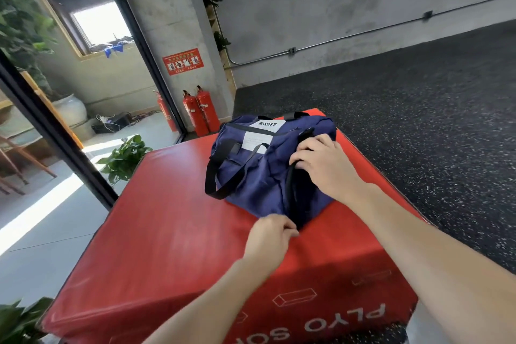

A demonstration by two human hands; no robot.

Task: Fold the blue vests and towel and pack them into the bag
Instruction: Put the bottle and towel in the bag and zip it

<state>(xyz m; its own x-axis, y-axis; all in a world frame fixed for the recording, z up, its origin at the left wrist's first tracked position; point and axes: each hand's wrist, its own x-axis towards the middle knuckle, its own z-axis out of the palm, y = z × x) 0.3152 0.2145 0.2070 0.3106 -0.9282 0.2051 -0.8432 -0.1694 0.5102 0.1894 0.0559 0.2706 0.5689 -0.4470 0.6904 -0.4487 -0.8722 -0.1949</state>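
A navy duffel bag with black straps and a white label lies on top of the red plyo box. My left hand pinches the near end of the bag, at the close corner by the dark zip line. My right hand rests on the bag's right side with fingers curled round a black strap or zip edge. No vests or towel are visible; the bag's inside is hidden.
Two red fire extinguishers stand by the concrete pillar behind the box. Potted plants sit to the left by the glass door. Dark speckled rubber floor stretches to the right and behind.
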